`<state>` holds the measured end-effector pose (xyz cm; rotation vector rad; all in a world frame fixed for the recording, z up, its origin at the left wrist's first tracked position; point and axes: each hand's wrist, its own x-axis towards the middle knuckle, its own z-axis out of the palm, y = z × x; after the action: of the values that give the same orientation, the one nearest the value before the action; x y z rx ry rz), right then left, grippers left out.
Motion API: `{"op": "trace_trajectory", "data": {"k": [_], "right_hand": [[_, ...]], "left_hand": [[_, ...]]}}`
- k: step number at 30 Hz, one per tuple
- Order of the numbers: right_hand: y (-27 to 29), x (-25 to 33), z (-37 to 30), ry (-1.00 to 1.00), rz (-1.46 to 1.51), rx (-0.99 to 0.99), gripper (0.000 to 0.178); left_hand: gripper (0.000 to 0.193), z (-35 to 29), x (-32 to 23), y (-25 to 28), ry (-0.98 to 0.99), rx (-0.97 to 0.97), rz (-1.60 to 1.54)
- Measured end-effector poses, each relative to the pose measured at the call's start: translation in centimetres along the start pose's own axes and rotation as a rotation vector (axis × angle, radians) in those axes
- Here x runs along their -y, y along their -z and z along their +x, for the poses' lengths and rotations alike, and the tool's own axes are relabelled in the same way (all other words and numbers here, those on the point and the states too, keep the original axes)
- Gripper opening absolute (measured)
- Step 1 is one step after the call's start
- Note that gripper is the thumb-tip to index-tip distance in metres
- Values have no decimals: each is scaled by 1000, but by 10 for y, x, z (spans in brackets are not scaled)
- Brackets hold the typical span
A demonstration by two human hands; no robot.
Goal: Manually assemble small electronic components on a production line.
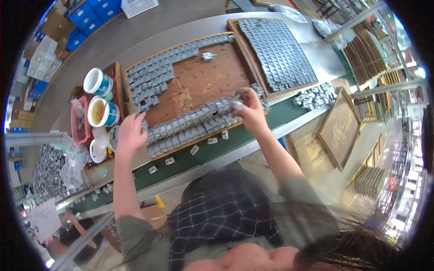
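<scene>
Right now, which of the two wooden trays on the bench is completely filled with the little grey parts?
The far right tray, beyond the right hand: grey parts cover it edge to edge. The tray under the hands shows bare brown board in the middle.

Small grey parts (190, 124) look like dull matt metal, lying on a rough brown wooden tray (199, 81). The desk (289, 40) is smooth grey metal. At left, 2 glossy plastic tubs (98, 82) stand.
</scene>
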<state>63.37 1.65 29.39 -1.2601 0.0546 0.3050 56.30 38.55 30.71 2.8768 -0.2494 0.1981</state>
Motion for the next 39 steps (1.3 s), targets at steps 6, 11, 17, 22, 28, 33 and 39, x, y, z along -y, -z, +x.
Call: {"op": "trace_trajectory", "data": {"k": [6,11,17,22,28,33,39], "right_hand": [[120,7,-40,-43,310,-209,34],[147,5,-60,-93,383,-134,34],[164,0,-92,-180,345,-23,24],[192,-8,-111,-339,528,-38,26],[211,-17,-112,-466,582,67,26],[180,-8,-97,-518,470,293,18],[146,9,-82,-395,206,400,30]], "left_hand": [[39,-36,-176,-50,-162,327,-751],[64,6,-278,-148,-218,371,-799],[60,60,-318,-223,-79,318,-434],[20,58,-301,-243,-69,357,-433],[28,8,-318,-173,354,263,-1390],[35,0,-332,-126,708,88,-1704],[31,-1,-317,-114,512,152,-1594]]}}
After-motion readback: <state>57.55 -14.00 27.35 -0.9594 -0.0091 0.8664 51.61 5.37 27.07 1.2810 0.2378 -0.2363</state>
